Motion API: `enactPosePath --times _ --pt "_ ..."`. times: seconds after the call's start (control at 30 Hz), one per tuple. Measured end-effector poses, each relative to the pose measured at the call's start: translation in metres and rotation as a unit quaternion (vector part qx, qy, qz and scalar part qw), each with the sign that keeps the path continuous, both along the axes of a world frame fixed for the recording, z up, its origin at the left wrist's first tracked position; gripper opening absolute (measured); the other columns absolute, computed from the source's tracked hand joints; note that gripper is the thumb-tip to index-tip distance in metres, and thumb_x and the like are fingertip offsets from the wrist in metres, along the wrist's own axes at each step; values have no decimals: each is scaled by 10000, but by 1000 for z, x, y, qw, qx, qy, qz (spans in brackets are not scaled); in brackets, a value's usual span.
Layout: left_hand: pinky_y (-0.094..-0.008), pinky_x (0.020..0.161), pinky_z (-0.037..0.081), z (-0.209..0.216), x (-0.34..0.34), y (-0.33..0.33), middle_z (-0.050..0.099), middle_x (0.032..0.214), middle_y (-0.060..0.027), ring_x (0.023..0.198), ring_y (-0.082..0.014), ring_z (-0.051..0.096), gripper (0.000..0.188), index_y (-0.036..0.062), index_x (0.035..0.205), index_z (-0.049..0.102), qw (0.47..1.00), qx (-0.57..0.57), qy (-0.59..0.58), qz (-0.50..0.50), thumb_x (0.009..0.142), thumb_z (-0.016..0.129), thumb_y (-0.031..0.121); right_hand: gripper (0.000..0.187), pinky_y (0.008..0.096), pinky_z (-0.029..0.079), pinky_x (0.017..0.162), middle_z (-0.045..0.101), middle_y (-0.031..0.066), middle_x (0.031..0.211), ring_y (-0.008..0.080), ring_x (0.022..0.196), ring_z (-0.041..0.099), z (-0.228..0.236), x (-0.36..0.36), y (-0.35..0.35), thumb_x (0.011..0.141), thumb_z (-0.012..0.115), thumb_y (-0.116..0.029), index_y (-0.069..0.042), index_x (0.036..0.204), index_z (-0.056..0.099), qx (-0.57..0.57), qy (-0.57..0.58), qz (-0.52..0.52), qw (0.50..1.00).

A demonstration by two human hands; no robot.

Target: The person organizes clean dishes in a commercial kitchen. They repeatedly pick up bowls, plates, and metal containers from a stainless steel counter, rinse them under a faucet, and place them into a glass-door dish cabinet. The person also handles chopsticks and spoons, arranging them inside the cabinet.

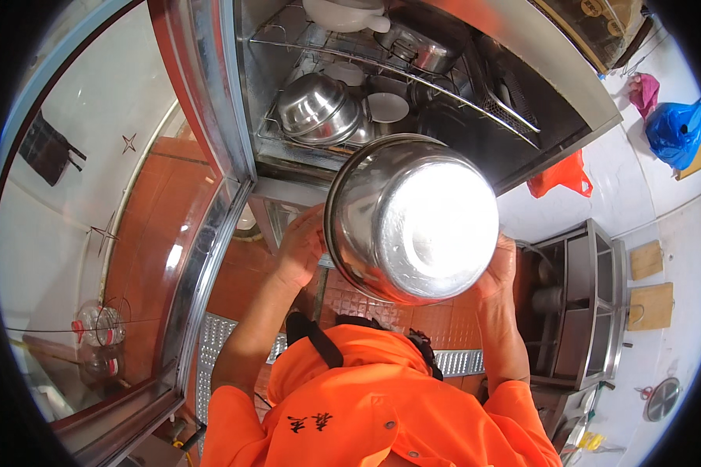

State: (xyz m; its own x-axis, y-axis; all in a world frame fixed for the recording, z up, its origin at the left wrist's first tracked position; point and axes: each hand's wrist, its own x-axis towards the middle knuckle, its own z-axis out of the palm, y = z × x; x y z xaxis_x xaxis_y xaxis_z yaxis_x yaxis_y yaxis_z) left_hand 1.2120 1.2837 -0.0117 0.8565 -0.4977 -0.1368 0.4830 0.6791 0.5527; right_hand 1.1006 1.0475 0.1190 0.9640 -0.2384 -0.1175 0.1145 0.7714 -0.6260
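A big shiny steel basin (366, 226) is raised in front of my chest, tipped so its bright bottom faces up and to the right. More than one rim line shows at its left edge, so it may be a nested stack; I cannot tell. My left hand (300, 245) grips the left rim, its fingertips hidden behind the metal. On the opposite side my right hand (500, 268) supports the basin, its fingers mostly hidden too. Just beyond the basin, steel bowls (315, 109) rest on the lower wire rack (269, 138) of an open cabinet.
The cabinet's glass door (226, 210) stands open at my left. A white pot (339, 12) and a steel pan (424, 43) occupy the upper rack, with a white bowl (388, 107) below. A metal shelf unit (580, 303) and hanging blue bag (676, 132) are at the right.
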Motion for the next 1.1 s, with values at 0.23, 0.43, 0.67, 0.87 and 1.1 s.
enactPosePath --times 0.23,0.43,0.67,0.87,1.1 --pt "-242 703 479 17 -21 -3 637 957 -11 824 -71 588 333 20 1144 584 990 102 -98 -23 922 533 262 284 439 494 886 633 181 1063 288 953 620 -37 -21 -10 816 539 -54 46 1076 594 14 68 -39 997" --pt "-243 853 413 -17 -32 1 636 995 -10 922 -90 551 320 5 1106 601 979 140 -131 -64 946 503 264 345 470 412 987 567 163 1198 289 1113 539 -76 -39 -7 916 402 -130 9 1208 524 76 199 -60 975" --pt "-256 654 483 -19 -33 9 651 913 -56 772 -129 615 342 19 1094 598 975 154 -121 -107 942 507 312 338 476 434 957 572 239 1160 332 1060 572 -66 -44 -10 822 487 -53 113 1112 543 110 142 -92 979" --pt "-244 600 482 1 -27 8 648 881 -76 732 -143 622 355 20 1118 580 954 208 -174 -129 944 500 319 330 460 453 938 582 205 1139 305 1034 574 -34 -29 -23 831 513 -83 75 1120 537 75 54 -85 992" --pt "-244 610 482 35 -21 -1 645 895 -57 740 -127 615 274 17 1107 579 949 207 -225 -77 928 535 220 353 459 466 914 537 278 1168 327 1042 567 18 0 -15 845 441 -44 159 1133 467 114 5 -84 990"
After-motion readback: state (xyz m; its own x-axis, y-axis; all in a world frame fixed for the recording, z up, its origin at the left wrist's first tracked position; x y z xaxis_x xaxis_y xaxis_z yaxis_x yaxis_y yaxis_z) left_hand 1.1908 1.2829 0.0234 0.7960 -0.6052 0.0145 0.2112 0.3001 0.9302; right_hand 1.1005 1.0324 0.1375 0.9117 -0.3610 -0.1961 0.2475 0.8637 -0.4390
